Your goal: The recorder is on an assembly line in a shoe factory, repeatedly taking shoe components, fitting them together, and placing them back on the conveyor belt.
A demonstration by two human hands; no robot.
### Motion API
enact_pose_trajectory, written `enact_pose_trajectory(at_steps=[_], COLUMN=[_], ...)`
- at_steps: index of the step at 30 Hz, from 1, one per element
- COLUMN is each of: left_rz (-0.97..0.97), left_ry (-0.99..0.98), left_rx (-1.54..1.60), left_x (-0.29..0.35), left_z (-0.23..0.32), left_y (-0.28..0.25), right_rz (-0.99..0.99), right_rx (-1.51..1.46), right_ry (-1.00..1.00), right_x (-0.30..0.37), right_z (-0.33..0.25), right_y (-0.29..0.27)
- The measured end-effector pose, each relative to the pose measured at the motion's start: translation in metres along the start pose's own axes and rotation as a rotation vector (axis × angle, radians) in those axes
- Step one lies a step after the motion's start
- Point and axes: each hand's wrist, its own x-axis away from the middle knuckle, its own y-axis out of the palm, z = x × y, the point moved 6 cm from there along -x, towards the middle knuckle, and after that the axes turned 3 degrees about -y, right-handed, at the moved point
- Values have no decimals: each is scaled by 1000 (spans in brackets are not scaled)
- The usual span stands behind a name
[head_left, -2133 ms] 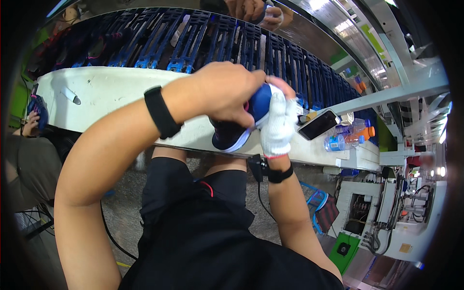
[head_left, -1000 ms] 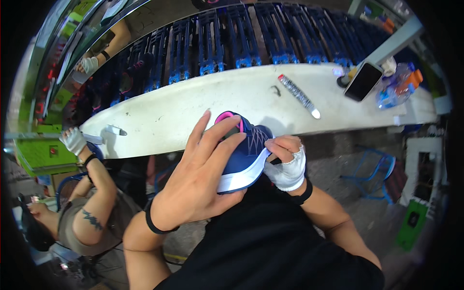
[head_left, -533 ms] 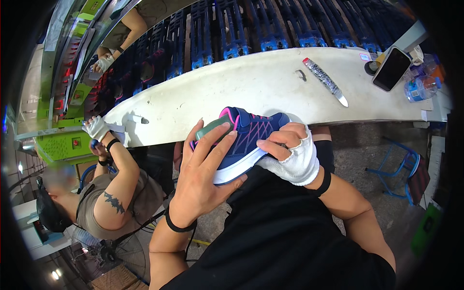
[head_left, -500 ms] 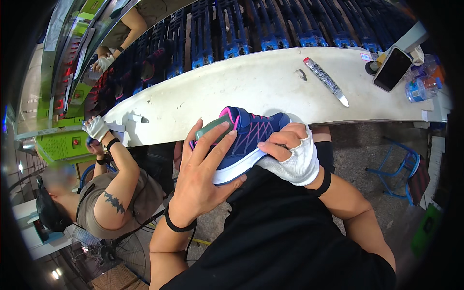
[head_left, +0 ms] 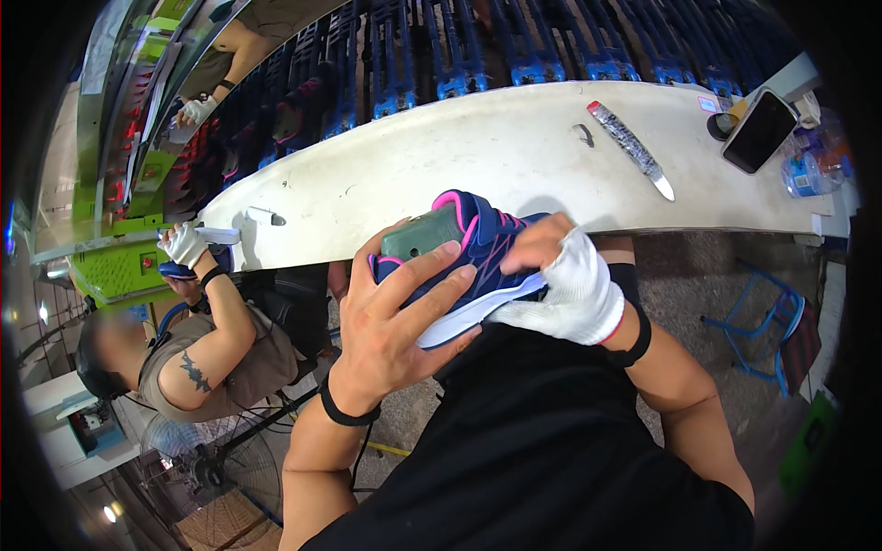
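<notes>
1. Over the near edge of the worktop (head_left: 367, 174), a navy and pink shoe (head_left: 487, 275) is held in the air, its toe toward the right.
2. The left hand (head_left: 395, 321) has hold of the heel half: its fingers are spread across the shoe's side, with the thumb low by the white sole (head_left: 464, 317).
3. The gloved right hand (head_left: 574, 285) is at the toe, fingers bent; they are blurred, so I cannot tell whether they pinch the shoe or only brush it.
4. Already in place, it appears: the sole lies along the visible side, and the laces cross the front.
5. Seemingly unfinished: a green block (head_left: 427, 234) fills the shoe's opening, and the shoe is not set down.
6. The wrapped-handle tool (head_left: 632, 147) lies on the worktop, out of both hands.
</notes>
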Motion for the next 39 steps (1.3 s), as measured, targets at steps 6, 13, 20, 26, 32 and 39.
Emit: enact_pose_trajectory(at_steps=[6,13,20,26,32,39], left_rz=[-5,21,101,391,191,259], left_ry=[25,9,-36,1,-87,-124], left_rx=[-55,-44,46,787,221,-106], left_x=[2,14,12,8,-28,-18], left_z=[19,19,13,-6,-63,-110], left_y=[-2,5,4,14,76,134], right_rz=[-181,-138,367,100,264,533], right_rx=[47,-64,-465,59,-24,-111], right_ry=[247,273,478,37,258,367], right_x=[6,4,30,19,58,73], right_z=[25,31,51,-14,-45,-52], right_y=[-5,9,6,-51,-80,-90])
